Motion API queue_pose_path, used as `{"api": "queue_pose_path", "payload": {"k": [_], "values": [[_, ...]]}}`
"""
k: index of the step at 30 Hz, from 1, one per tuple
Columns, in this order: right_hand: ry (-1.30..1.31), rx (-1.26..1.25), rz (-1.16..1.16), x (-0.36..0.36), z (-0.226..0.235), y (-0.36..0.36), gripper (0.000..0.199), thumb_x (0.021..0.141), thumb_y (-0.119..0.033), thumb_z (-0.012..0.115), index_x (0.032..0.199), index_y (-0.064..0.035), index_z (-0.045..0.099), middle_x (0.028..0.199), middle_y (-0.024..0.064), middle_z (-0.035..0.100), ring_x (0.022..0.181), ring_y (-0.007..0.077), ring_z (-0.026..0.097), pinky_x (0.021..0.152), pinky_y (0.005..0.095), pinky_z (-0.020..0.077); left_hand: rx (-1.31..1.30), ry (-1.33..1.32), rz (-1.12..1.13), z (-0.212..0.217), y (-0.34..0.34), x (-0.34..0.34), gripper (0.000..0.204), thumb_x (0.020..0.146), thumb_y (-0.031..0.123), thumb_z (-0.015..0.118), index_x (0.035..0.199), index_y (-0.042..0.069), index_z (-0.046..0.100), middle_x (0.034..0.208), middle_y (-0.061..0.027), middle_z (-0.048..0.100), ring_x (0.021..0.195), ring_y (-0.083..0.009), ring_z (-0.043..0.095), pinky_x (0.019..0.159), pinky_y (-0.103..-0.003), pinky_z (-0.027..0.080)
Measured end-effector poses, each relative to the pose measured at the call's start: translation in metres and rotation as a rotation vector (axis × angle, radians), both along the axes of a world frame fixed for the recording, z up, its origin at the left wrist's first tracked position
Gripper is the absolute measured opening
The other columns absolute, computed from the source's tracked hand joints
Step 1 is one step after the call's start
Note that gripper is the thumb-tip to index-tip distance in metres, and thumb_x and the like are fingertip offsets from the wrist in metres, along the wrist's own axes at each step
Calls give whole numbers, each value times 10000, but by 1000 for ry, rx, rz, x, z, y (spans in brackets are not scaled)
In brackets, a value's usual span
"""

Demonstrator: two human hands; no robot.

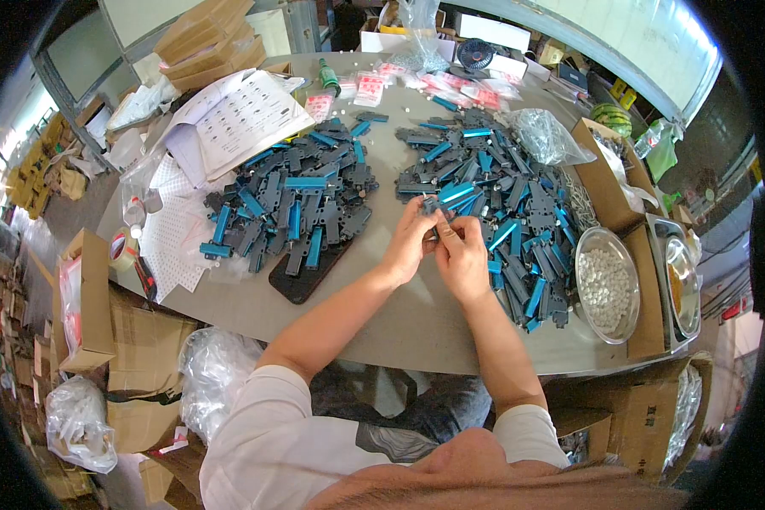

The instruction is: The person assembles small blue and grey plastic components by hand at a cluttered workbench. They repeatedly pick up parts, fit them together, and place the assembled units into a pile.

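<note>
Over the near edge of the right-hand pile, my left hand (406,245) and my right hand (464,262) meet, fingers closed around a small dark grey part (432,206). Its exact shape is partly hidden by the fingertips. Beside them on the right spreads a large pile of dark grey and blue plastic-looking parts (518,204). To the left lies a second pile of similar parts (302,191), some resting on a flat black piece with rounded corners (302,282).
A metal bowl (627,330) of small white pieces stands right, beside a cardboard box (610,200) and a metal tray (687,327). Papers (251,123) lie left. Small red-and-white bags (370,87), a green bottle (328,76) and a black fan (474,54) sit at the back.
</note>
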State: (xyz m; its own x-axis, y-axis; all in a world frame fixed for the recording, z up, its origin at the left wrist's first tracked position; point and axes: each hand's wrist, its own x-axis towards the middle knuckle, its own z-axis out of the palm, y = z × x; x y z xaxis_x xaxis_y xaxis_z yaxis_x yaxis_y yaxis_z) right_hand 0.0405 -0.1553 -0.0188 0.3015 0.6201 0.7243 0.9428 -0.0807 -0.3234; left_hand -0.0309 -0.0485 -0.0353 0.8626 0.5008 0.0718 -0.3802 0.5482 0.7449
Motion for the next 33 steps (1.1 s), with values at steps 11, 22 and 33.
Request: {"api": "queue_pose_path", "payload": {"k": [11, 22, 33], "values": [[785, 83, 113, 10, -10, 1, 150, 821, -120, 674, 888, 0, 613, 784, 86, 613, 720, 205, 604, 672, 320, 484, -16, -113, 20, 5, 4, 2, 279, 943, 240, 547, 1161, 109, 432, 1195, -162, 556, 1089, -255, 559, 893, -378, 478], [592, -29, 54, 12, -13, 1, 259, 918, -226, 555, 833, 13, 603, 716, 207, 591, 616, 352, 583, 556, 369, 453, 23, 8, -172, -1, 0, 0, 285, 959, 271, 512, 1128, 43, 538, 1204, -136, 572, 1151, -245, 536, 965, -379, 444], [122, -407, -522, 52, -14, -25, 490, 700, -243, 753, 1113, -79, 545, 1024, 130, 578, 885, 348, 582, 739, 433, 481, -180, -195, 461, 28, 83, -9, 89, 869, 87, 605, 942, 50, 571, 1149, -170, 587, 1047, -288, 596, 940, -373, 485]]}}
